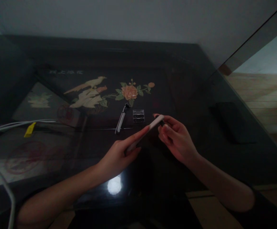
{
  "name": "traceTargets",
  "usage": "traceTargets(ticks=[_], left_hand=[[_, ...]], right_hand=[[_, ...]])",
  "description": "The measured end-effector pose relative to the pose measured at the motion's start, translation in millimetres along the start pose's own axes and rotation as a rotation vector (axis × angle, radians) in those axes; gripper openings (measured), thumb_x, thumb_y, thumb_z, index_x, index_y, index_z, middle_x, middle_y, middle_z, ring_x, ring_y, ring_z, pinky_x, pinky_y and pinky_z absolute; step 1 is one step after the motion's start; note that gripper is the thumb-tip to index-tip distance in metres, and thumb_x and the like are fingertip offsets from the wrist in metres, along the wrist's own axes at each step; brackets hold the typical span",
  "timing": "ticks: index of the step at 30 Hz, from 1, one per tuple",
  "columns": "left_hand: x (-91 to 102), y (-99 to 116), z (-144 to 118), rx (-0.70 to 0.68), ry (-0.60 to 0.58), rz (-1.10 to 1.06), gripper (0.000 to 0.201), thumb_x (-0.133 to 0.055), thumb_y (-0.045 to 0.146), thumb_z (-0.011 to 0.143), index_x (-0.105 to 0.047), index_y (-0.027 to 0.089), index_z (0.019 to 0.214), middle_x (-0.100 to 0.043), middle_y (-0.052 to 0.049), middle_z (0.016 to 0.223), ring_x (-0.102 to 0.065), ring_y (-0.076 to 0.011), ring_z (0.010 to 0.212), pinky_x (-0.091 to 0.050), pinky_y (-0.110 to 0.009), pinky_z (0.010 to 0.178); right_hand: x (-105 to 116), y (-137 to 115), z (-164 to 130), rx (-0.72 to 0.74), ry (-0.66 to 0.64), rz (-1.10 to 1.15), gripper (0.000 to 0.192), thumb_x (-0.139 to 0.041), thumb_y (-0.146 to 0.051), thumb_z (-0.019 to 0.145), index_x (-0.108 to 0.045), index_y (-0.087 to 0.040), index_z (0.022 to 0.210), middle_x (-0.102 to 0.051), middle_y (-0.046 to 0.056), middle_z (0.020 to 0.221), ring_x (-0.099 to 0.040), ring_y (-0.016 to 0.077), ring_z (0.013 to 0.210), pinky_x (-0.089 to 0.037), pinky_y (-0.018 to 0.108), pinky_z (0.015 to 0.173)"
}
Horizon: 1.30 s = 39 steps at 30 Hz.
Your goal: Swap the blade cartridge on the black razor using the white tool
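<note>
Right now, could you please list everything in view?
Table: one, dark, centre
Bird-and-flower picture: one, multicoloured, tabletop
Round prints: several, red, tabletop left
Razor-like tool: one, white-black, mid-table
Small case: one, clear, beside tool
Pale handle: one, whitish, above table
Dark piece: one, black, handle's end
Cables: two or more, white, left
Tag: one, yellow, on cables
Flat thing: one, black, table's right
Wall: one, grey, behind
Floor: one, brown, right
Left hand: one, bare, holding handle
Right hand: one, bare, at dark piece
</note>
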State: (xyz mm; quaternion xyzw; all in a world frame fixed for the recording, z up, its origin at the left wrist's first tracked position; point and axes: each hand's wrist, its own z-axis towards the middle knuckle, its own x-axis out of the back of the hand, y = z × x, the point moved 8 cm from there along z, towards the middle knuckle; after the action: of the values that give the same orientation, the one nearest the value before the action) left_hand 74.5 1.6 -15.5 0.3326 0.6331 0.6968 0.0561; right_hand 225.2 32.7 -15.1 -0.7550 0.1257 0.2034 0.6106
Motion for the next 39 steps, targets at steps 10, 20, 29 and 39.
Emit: traceTargets(ticks=[10,20,29,39], left_hand=[[-0.2,-0.9,-1.3,0.014,-0.008,-0.016,0.061,-0.050,0.013,0.091,-0.038,0.026,0.149,-0.059,0.005,0.078,-0.035,-0.0068,0.055,-0.035,-0.014,0.053],[11.1,-2.3,3.1,0.052,0.068,0.049,0.061,-0.048,0.013,0.091,-0.038,0.025,0.150,-0.068,0.002,0.093,-0.040,-0.0064,0.053,-0.041,-0.016,0.056],[-5.2,4.0,-3.2,-0.016,-0.047,-0.042,0.062,-0.049,0.011,0.090,-0.038,0.024,0.149,-0.042,0.009,0.063,-0.028,-0.0067,0.051,-0.028,-0.013,0.047],[4.4,2.4,1.4,-0.008,-0.001,-0.035,0.061,-0.051,0.012,0.090,-0.040,0.027,0.148,-0.061,0.004,0.085,-0.039,-0.0060,0.056,-0.038,-0.014,0.054]], right_hand=[[0.3,1.1,1.1,-0.009,-0.001,0.024,0.032,-0.083,-0.033,0.068,-0.072,-0.022,0.095,-0.043,-0.009,0.052,-0.028,0.0051,0.042,-0.018,0.024,0.042],[-0.5,3.7,-0.2,-0.013,-0.029,0.029,0.033,-0.084,-0.035,0.068,-0.067,-0.022,0.094,-0.045,-0.011,0.053,-0.028,0.0044,0.040,-0.018,0.023,0.041],[0.6,-1.8,-0.3,0.007,0.011,-0.005,0.033,-0.082,-0.032,0.069,-0.071,-0.022,0.098,-0.045,-0.009,0.055,-0.027,0.0047,0.042,-0.018,0.024,0.041],[0.0,1.8,0.3,-0.012,-0.018,0.034,0.032,-0.083,-0.032,0.068,-0.070,-0.022,0.095,-0.043,-0.010,0.054,-0.028,0.0045,0.042,-0.017,0.024,0.042]])
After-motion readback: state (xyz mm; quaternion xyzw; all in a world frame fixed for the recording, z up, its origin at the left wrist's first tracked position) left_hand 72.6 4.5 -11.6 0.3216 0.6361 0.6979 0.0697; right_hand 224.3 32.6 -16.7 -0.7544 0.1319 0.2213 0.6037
